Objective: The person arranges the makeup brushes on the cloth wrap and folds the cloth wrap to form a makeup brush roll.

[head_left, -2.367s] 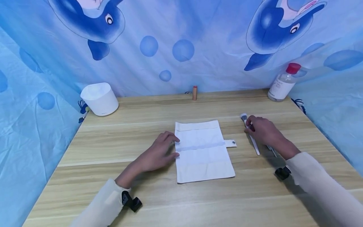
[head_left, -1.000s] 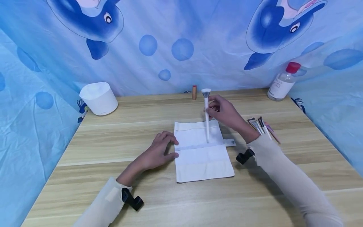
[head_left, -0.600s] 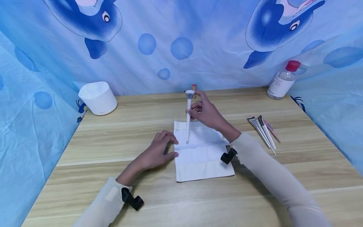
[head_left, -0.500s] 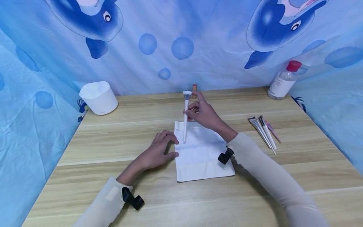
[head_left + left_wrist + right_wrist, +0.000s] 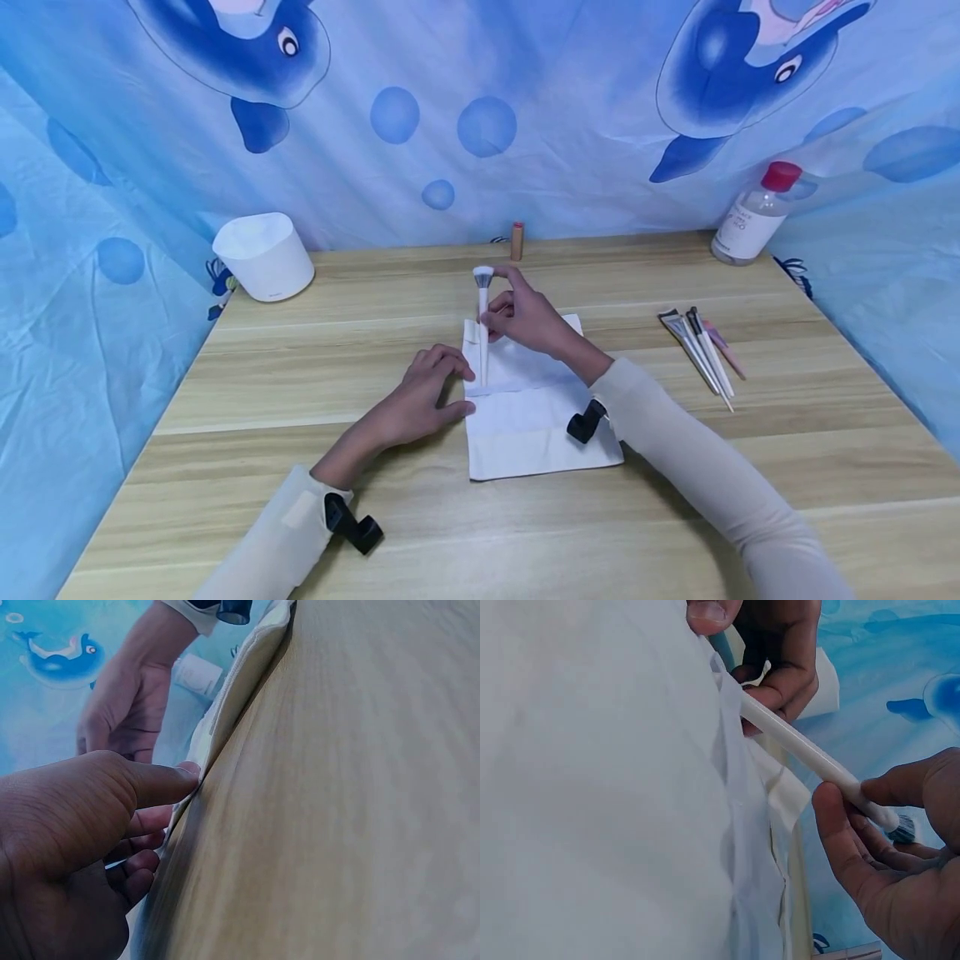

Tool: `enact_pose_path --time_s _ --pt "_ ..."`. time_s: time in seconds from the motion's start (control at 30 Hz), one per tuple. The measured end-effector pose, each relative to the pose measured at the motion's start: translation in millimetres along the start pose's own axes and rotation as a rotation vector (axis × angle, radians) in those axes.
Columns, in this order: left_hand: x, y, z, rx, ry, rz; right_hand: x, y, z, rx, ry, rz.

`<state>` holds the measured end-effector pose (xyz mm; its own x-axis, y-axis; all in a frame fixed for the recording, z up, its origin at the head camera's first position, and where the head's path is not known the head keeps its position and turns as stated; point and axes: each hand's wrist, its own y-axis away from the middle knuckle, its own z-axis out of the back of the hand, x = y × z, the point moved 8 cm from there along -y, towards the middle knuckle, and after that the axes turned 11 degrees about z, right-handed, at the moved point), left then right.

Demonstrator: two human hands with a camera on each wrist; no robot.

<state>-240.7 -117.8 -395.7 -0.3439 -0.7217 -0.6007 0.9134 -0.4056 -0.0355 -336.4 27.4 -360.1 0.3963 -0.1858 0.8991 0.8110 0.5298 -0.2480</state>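
My right hand [image 5: 531,321] pinches a white-handled makeup brush [image 5: 483,337] between thumb and fingers, bristles up. The brush stands near the left side of an open white cloth brush roll [image 5: 525,446]. In the right wrist view, the handle [image 5: 802,750] slants to the fabric band [image 5: 739,810] across the roll, its tip hidden there. My left hand [image 5: 416,408] rests on the roll's left edge, thumb and fingertips apart. In the left wrist view, that thumb [image 5: 161,784] presses the cloth edge above the wood.
Several more brushes [image 5: 701,354] lie bunched on the table's right side. A clear bottle with a red cap [image 5: 752,217] stands at the back right. A brown tube [image 5: 517,242] is at the back middle, a white container [image 5: 264,260] at the back left. A blue curtain hangs behind.
The right hand has picked the brush off the right side, carried it left over the roll, then lowered it to the band. The left hand has stayed at the roll's edge.
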Motion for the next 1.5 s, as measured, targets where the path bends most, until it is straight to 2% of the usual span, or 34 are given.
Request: enact_pose_path --time_s 0.27,0.43,0.63,0.97,1.13,1.3,1.5 --pt "-0.5 0.2 -0.3 0.000 0.001 0.005 -12 10.1 -11 0.029 -0.093 -0.135" --pt "-1.2 0.6 -0.4 0.001 0.007 0.004 -15 17.4 -22 0.076 -0.171 -0.188" --pt "-1.9 -0.6 -0.1 0.003 0.002 0.007 -16 24.1 -25 0.090 -0.168 -0.233" --pt "-1.4 0.0 -0.4 -0.005 0.003 -0.013 -15 32.3 -23 0.182 0.190 -0.176" --pt "-2.5 -1.4 -0.8 -0.007 0.004 -0.019 -11 37.1 -26 0.254 0.352 -0.098" --pt "-2.7 -2.3 0.0 -0.017 0.000 -0.023 -4 41.0 -28 0.277 0.463 -0.061" --pt "-0.8 -1.8 -2.3 -0.013 0.000 -0.014 -4 36.3 -31 0.278 0.574 -0.068"
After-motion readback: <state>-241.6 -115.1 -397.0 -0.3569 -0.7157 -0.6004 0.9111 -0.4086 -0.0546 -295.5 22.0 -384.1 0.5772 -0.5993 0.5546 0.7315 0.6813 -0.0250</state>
